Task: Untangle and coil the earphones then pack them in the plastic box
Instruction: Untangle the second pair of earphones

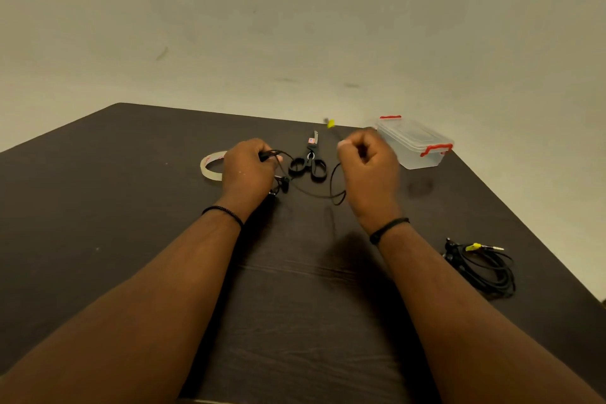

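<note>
Over the middle of the dark table, my left hand grips a bundle of black earphone cable. Its earbuds hang just below that fist. From there the cable sags to the right in a loop and rises to my right hand, which is blurred and pinches the cord. Above the right hand the yellow-tagged plug end sticks up. A second black earphone set with a yellow tag lies in a loose heap at the right. The clear plastic box with red latches stands lidded at the far right.
Black-handled scissors lie between my hands, farther back. A roll of clear tape lies just left of my left hand. A pale wall rises behind the table's far edge. The table's right edge runs close to the box and the second earphone set.
</note>
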